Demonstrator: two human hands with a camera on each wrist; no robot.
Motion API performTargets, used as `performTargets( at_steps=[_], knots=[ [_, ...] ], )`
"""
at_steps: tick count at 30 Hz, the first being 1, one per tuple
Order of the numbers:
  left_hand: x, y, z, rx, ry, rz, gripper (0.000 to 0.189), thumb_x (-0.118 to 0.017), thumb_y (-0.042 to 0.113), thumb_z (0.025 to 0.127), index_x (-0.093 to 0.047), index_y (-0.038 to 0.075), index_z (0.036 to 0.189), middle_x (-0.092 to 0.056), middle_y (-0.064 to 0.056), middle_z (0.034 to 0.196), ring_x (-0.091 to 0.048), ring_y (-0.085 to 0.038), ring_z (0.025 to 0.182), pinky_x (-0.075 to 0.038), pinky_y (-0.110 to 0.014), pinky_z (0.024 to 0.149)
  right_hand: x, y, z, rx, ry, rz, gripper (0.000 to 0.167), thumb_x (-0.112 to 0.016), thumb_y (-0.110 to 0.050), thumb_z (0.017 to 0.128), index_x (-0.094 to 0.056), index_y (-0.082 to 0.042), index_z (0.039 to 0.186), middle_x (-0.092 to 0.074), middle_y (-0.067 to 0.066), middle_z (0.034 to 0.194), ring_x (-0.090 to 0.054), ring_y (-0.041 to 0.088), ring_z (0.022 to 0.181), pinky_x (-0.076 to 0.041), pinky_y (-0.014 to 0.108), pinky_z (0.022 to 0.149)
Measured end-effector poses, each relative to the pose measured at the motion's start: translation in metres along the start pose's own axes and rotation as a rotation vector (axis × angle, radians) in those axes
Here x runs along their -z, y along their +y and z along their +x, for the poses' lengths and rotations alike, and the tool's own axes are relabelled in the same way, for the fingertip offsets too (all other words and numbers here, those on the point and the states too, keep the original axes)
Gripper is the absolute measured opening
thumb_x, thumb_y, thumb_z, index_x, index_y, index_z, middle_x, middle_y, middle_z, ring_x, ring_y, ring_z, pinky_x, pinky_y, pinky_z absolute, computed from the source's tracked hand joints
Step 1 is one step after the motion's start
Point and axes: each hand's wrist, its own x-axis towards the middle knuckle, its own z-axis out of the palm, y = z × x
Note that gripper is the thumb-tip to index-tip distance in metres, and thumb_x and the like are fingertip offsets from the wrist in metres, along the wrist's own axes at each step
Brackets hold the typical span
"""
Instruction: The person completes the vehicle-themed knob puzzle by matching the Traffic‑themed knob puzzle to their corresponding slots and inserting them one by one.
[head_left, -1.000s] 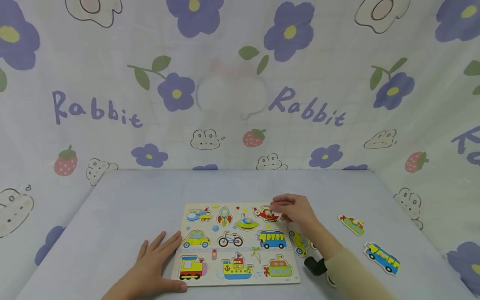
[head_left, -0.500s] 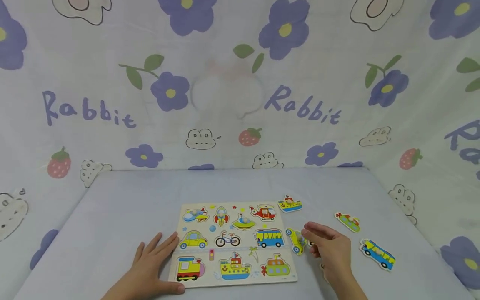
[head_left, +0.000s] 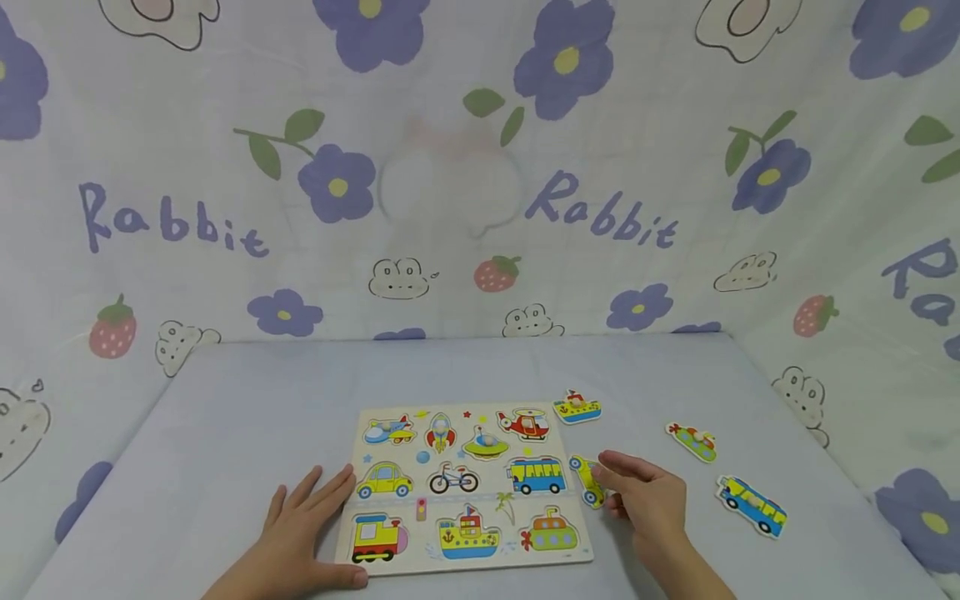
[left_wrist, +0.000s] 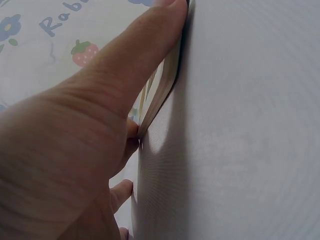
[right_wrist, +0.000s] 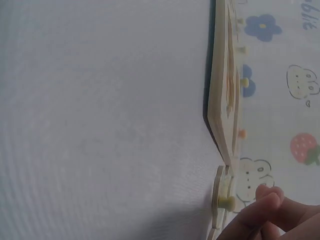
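Note:
A wooden knob puzzle board [head_left: 408, 527] lies flat, printed with vehicles. My left hand [head_left: 288, 537] rests at its left edge, fingers spread and thumb along the near corner; in the left wrist view the thumb [left_wrist: 135, 47] lies along the board's edge. Knobbed plane [head_left: 388, 432], rocket [head_left: 440, 434], flying saucer [head_left: 485, 443] and helicopter [head_left: 523, 425] pieces sit in the top row. My right hand [head_left: 651, 504] is just right of a loose yellow car piece [head_left: 587, 481], fingertips by it. In the right wrist view, fingertips are beside a knobbed piece [right_wrist: 220, 192], apart from its knob.
A ship piece [head_left: 577, 408] lies by the board's upper right corner. Farther right lie a submarine piece [head_left: 692, 442] and a blue bus piece [head_left: 752, 505]. A patterned curtain [head_left: 450, 350] hangs behind the pale table [head_left: 247, 417].
My right hand has moved from the helicopter piece down and right, then slightly left to the car piece, uncovering the ship piece. My left hand has stayed on the board's edge.

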Motion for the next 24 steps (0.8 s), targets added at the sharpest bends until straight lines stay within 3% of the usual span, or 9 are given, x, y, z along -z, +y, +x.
performTargets(
  at_steps=[9, 19, 24],
  knots=[
    [0.0, 0.001, 0.0, 0.008, -0.002, -0.001, 0.126, -0.082, 0.073, 0.049, -0.037, 0.017, 0.153, -0.029, 0.001, 0.159, -0.004, -0.036, 0.146, 0.011, -0.068, 0.107, 0.002, 0.004, 0.001, -0.014, -0.058, 0.038, 0.04, -0.078, 0.001, 0.081, -0.064, 0.007, 0.118, -0.072, 0.009, 0.092, -0.063, 0.016, 0.061, -0.055, 0.027, 0.054],
    [0.004, -0.003, 0.001, -0.012, 0.016, 0.004, 0.126, -0.079, 0.077, 0.051, -0.037, 0.016, 0.153, -0.03, 0.001, 0.158, -0.006, -0.038, 0.146, 0.008, -0.069, 0.107, -0.015, 0.007, 0.001, 0.039, 0.0, 0.012, 0.038, -0.08, 0.006, 0.075, -0.063, 0.005, 0.109, -0.07, 0.01, 0.087, -0.056, 0.016, 0.053, -0.048, 0.025, 0.045],
    [0.002, -0.003, 0.001, -0.025, 0.001, 0.009, 0.124, -0.077, 0.078, 0.053, -0.039, 0.015, 0.153, -0.03, 0.002, 0.158, -0.007, -0.04, 0.146, 0.008, -0.071, 0.106, -0.016, 0.009, 0.0, 0.026, 0.044, -0.012, 0.035, -0.08, 0.007, 0.075, -0.064, 0.005, 0.106, -0.069, 0.009, 0.084, -0.054, 0.017, 0.051, -0.048, 0.025, 0.043]
  ],
)
